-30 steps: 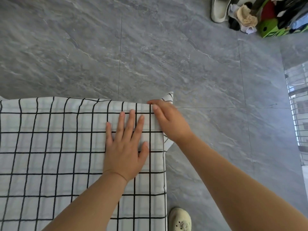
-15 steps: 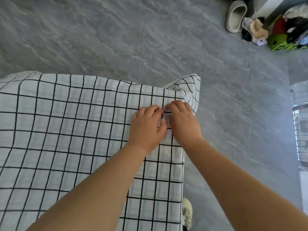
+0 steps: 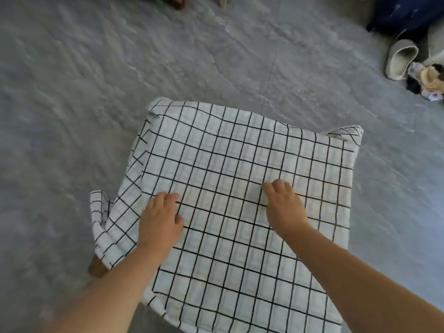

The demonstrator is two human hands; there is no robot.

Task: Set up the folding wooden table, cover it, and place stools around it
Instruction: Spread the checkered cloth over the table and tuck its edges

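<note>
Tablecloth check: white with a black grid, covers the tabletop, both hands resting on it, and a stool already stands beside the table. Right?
Not quite. The head view shows no stool beside the table; around it there is only grey floor, with a slipper far off. The rest holds: the white, black-grid tablecloth covers the top, with the left hand and right hand resting on it.
</note>
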